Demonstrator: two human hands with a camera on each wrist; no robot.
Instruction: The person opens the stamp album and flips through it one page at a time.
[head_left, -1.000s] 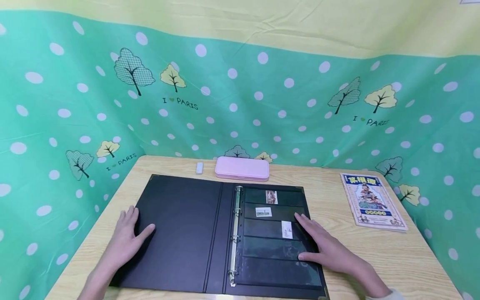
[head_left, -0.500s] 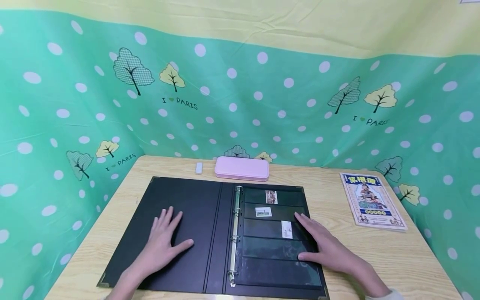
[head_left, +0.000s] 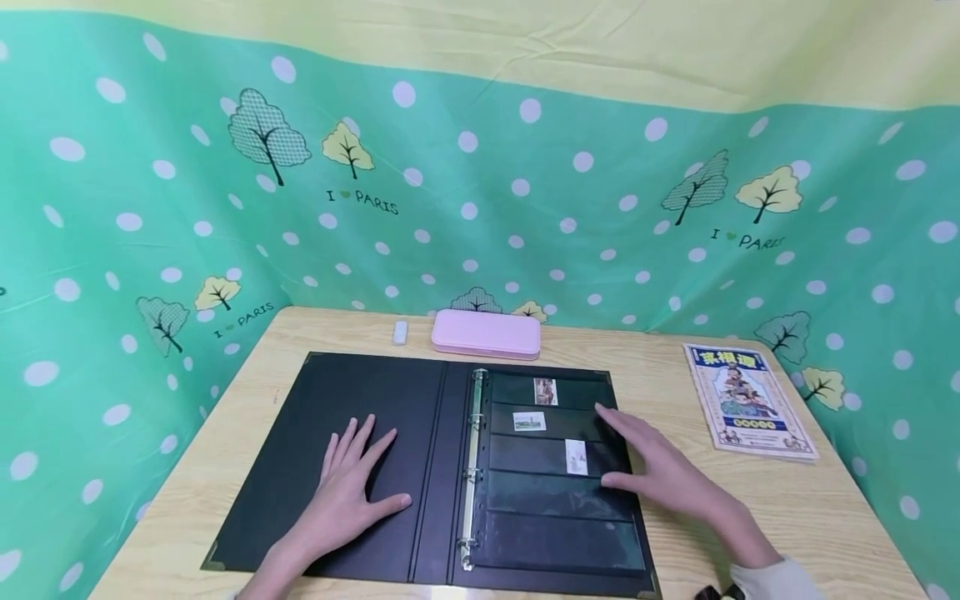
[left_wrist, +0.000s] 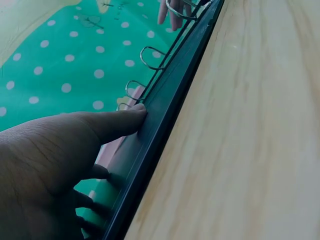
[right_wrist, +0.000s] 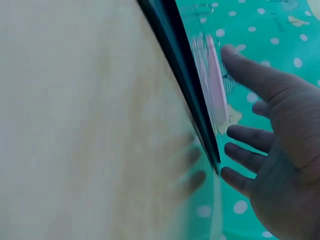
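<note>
A black ring-binder stamp album [head_left: 352,387] lies open on the table. Its right side carries a dark pocket page [head_left: 558,542] with three small stamps: one [head_left: 545,392] in the top row, another [head_left: 528,422] below it, and a third [head_left: 575,457] in the middle row. My left hand [head_left: 341,500] rests on the inside of the left cover, fingers spread; its thumb touches the cover in the left wrist view. Over the page's right edge is my right hand [head_left: 667,471], fingers extended and holding nothing. In the right wrist view its fingers [right_wrist: 247,137] look apart from the album.
Behind the album are a pink pencil case [head_left: 486,335] and a small white object [head_left: 401,332]. To the right lies an illustrated booklet [head_left: 750,400]. A green dotted curtain [head_left: 517,208] encloses the wooden table [head_left: 645,350] at the back and sides.
My left hand has moved right from the cover's outer edge onto its inner surface. My right hand has shifted slightly away from me along the page edge. The view has tilted a little.
</note>
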